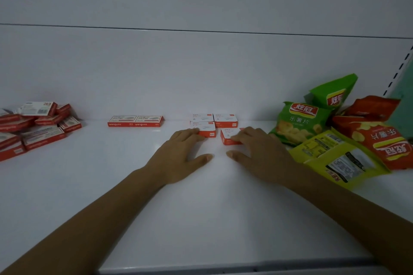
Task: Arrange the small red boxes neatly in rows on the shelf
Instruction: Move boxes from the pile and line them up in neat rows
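Fingers straight on both, the right hand (pixel 257 149) touches the skewed box (pixel 230 138), seemingly angled off the squared box (pixel 206 129) at the left hand (pixel 181 152) (near the shelf (pixel 201 219) back edge).

Your left hand (pixel 181 154) reaches palm-down over the white shelf (pixel 201 219), fingertips touching the front-left red box (pixel 208 130), while your right hand (pixel 257 152) rests its fingers on the front-right red box (pixel 225 139), with a back-left box (pixel 201 117) and a back-right box (pixel 226 119) just behind them and chip bags (pixel 299 123) at your right.
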Action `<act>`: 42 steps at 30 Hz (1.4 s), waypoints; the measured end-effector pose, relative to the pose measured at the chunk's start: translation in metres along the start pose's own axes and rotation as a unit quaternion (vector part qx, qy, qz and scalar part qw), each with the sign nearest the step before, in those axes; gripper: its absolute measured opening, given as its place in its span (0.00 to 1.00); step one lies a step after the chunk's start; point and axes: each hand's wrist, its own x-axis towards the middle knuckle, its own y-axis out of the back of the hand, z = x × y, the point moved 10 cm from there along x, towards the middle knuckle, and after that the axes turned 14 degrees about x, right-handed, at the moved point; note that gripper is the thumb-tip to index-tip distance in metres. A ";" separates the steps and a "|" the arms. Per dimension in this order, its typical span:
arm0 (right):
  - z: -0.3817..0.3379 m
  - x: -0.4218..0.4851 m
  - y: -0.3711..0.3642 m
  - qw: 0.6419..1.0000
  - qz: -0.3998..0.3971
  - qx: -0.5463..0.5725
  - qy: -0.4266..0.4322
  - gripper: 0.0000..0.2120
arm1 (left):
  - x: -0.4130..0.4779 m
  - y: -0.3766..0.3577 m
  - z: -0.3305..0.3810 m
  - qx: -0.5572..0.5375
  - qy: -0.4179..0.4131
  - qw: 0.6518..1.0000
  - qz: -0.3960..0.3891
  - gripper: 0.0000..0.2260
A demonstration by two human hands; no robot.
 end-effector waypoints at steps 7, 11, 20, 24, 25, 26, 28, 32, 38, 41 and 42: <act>0.002 0.029 -0.013 0.998 -0.005 0.056 -0.032 0.25 | 0.000 0.000 -0.002 -0.001 0.001 1.000 0.004 0.23; 0.001 0.032 -0.018 0.997 0.015 0.064 -0.029 0.26 | -0.001 0.000 -0.001 -0.002 -0.002 1.000 0.005 0.25; -0.005 0.026 -0.021 0.999 0.043 -0.005 0.014 0.25 | 0.000 0.002 0.001 -0.008 -0.007 1.000 0.012 0.32; -0.007 0.025 -0.019 0.998 0.050 -0.013 0.022 0.25 | -0.001 0.005 0.001 -0.026 -0.002 0.999 0.020 0.30; -0.008 0.025 -0.019 0.998 0.052 -0.020 0.024 0.25 | -0.002 0.006 0.001 -0.032 0.003 0.999 0.017 0.30; -0.008 0.025 -0.018 0.998 0.053 -0.027 0.026 0.25 | -0.002 0.005 0.001 -0.031 0.011 0.999 0.011 0.31; -0.010 0.025 -0.016 0.997 0.054 -0.042 0.026 0.25 | -0.001 0.006 0.002 -0.016 0.023 1.000 0.004 0.33; -0.020 0.023 -0.010 0.996 0.050 -0.065 0.027 0.26 | -0.005 0.019 0.006 0.038 0.021 0.998 0.042 0.33; -0.052 0.019 -0.002 0.995 0.036 -0.072 0.064 0.30 | -0.012 0.020 0.011 0.064 -0.007 0.998 0.007 0.35; -0.079 0.026 0.001 0.994 0.042 -0.058 0.082 0.30 | -0.025 0.036 -0.002 0.150 -0.038 0.988 0.030 0.35; -0.089 0.029 0.000 0.993 0.049 -0.051 0.091 0.30 | -0.032 0.042 -0.013 0.168 -0.041 0.984 0.033 0.35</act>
